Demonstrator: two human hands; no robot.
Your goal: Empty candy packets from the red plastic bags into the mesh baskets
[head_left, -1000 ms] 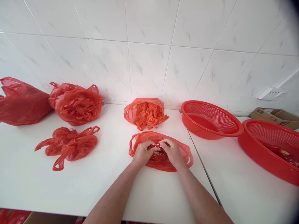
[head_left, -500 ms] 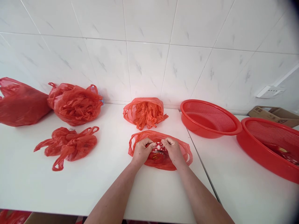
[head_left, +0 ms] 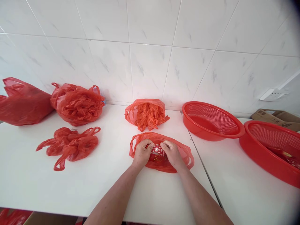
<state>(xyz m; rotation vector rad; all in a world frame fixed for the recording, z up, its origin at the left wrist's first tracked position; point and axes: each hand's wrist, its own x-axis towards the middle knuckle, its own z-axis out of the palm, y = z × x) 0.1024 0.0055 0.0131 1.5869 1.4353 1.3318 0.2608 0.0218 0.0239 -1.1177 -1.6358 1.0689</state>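
A red plastic bag (head_left: 185, 154) lies flat on the white table (head_left: 98, 184) in front of me. My left hand (head_left: 142, 153) and my right hand (head_left: 172, 153) rest on top of it, fingers curled. Between them they pinch a small red packet with white spots (head_left: 157, 149), one hand at each end. Something red and gold shows through the bag just below the packet.
An open bag stuffed with red bags (head_left: 146, 114) lies behind my hands. At left lie a crumpled bag bundle (head_left: 70, 145), a full bag (head_left: 78, 103) and another (head_left: 22, 101). Two red colander baskets (head_left: 212, 120) (head_left: 269, 147) stand at right, before a cardboard box (head_left: 276, 117).
My hands have stayed on the bag. The spotted packet was mostly hidden by my fingers a second ago; it now shows between them, held slightly lower.
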